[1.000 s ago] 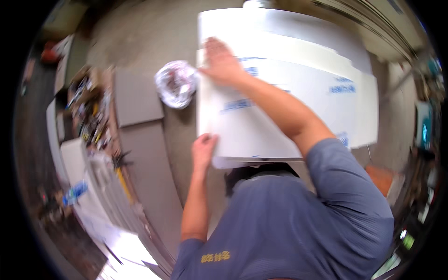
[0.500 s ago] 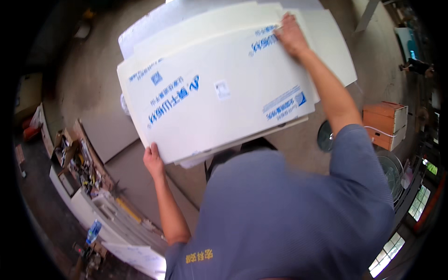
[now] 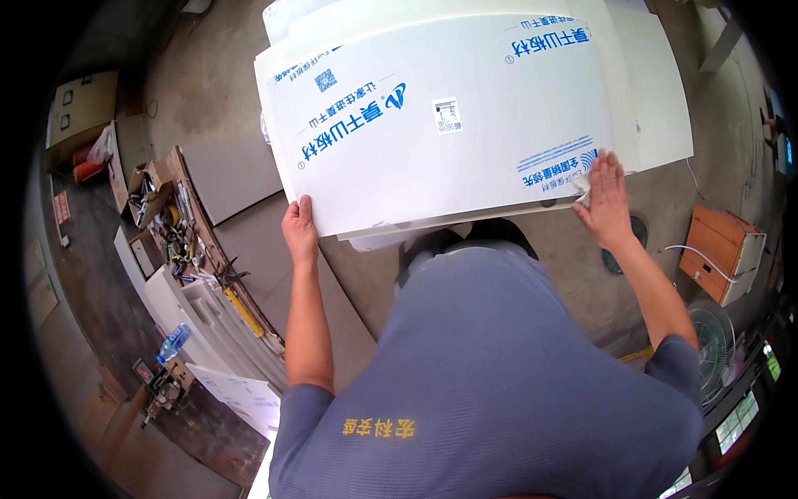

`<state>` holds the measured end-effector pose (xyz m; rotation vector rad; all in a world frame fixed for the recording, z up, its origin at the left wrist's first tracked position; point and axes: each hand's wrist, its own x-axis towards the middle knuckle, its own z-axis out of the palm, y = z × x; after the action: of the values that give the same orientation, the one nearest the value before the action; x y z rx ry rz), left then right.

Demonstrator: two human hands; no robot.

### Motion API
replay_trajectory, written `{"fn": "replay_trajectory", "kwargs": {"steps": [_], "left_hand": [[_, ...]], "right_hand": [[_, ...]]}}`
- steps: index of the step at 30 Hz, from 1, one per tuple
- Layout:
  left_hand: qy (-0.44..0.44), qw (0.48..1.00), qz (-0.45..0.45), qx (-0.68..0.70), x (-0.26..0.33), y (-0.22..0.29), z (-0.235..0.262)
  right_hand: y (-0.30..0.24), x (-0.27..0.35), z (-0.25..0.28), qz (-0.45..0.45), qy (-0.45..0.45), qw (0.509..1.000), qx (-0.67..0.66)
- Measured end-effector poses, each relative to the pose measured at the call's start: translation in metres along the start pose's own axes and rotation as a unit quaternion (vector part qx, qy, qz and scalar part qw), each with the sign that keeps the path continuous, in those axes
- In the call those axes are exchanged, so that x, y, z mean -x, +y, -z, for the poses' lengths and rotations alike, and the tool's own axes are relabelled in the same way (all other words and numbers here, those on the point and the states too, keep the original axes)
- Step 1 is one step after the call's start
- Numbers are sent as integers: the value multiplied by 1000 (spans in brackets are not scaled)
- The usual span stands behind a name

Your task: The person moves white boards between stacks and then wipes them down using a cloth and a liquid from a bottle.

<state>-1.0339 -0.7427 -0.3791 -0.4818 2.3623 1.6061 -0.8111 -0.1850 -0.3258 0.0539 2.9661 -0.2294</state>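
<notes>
A white board with blue printing and a small label lies across the stack in front of me. My left hand grips its near left corner, thumb on the top face and the other fingers hidden beneath. At the near right corner my right hand rests with fingers stretched over the printed face. A pale crumpled cloth shows between its thumb and fingers, mostly covered by the hand. Under the printed board, more pale boards stick out at the right and far sides.
To the left stands a bench with a pile of tools, beside brown panels and a blue-labelled bottle. At right are an orange-brown wooden box with a white cord and a standing fan.
My right hand has come from the board's far right edge to its near right corner. The left hand still holds the near left corner. The view has shifted, so the board appears higher and farther right.
</notes>
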Motion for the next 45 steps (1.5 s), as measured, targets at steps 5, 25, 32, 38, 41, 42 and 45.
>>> {"fn": "replay_trajectory", "kwargs": {"steps": [5, 25, 32, 38, 41, 42, 45], "left_hand": [[-6, 1000, -6, 0, 1, -4, 2], [33, 989, -142, -20, -56, -74, -30], [60, 984, -62, -153, -2, -42, -10], [35, 977, -37, -206, 38, -29, -1], [67, 978, -14, -197, 59, -39, -2], [83, 978, -5, -193, 70, -40, -3], [112, 978, -22, -174, 98, -42, -3]], "right_hand": [[-88, -35, -1, 70, -115, 989, -66], [-149, -89, -37, 43, -51, 996, -64], [98, -63, -85, -143, 131, 979, -55], [121, -90, -61, -207, 38, 950, -232], [144, -112, -56, -248, -49, 926, -279], [141, -111, -55, -251, -27, 921, -295], [176, -125, -43, -203, -33, 952, -227]]}}
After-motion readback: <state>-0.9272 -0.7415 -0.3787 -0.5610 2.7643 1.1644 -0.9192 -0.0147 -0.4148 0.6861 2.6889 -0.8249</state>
